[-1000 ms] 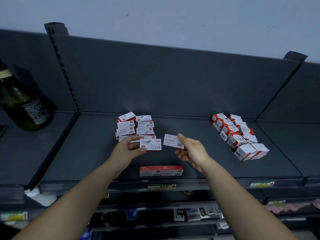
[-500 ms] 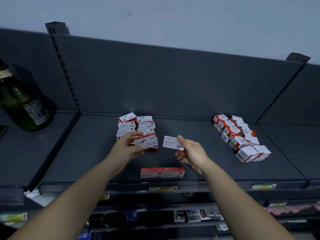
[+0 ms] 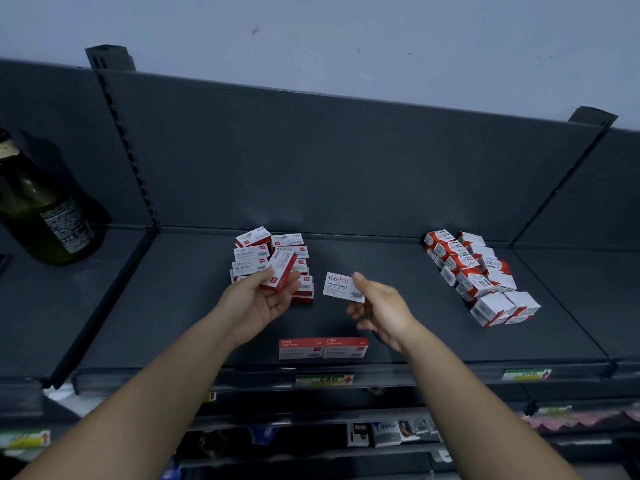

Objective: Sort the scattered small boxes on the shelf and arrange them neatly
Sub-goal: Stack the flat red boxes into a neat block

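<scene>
Small red-and-white cardboard boxes fill both hands. The left hand [image 3: 256, 301] grips one tilted box [image 3: 280, 270] between thumb and curled fingers, lifted just in front of the left pile [image 3: 252, 253]. The right hand [image 3: 384, 306] pinches a second box [image 3: 343, 287] by its near corner, white printed face up, held clear of the dark grey metal shelf [image 3: 173, 306] and just beside the left pile.

That pile sits toward the back of the shelf in what looks like two columns, though the left hand hides its front, so I cannot tell how square it is. Its topmost box lies skewed. A pair of boxes [image 3: 322, 348] lies side by side at the front lip, well apart from the pile. The right-hand cluster [image 3: 478, 275], made of squatter boxes, runs in a loose diagonal band with several boxes askew.

By my judgement the sorting is partway. The two kinds are already separated, but both held boxes need placing, the front pair needs to join its pile, and the right-hand cluster needs straightening.

A grey perforated back panel [image 3: 311, 168] rises behind the shelf, with a pale blue-grey wall [image 3: 311, 29] above it. A dark green glass bottle [image 3: 41, 209] stands on the neighbouring bay to the left. A green-and-white price label [image 3: 323, 379] is clipped to the front edge, and the lower shelves [image 3: 381, 434] hold dim, indistinct goods.
</scene>
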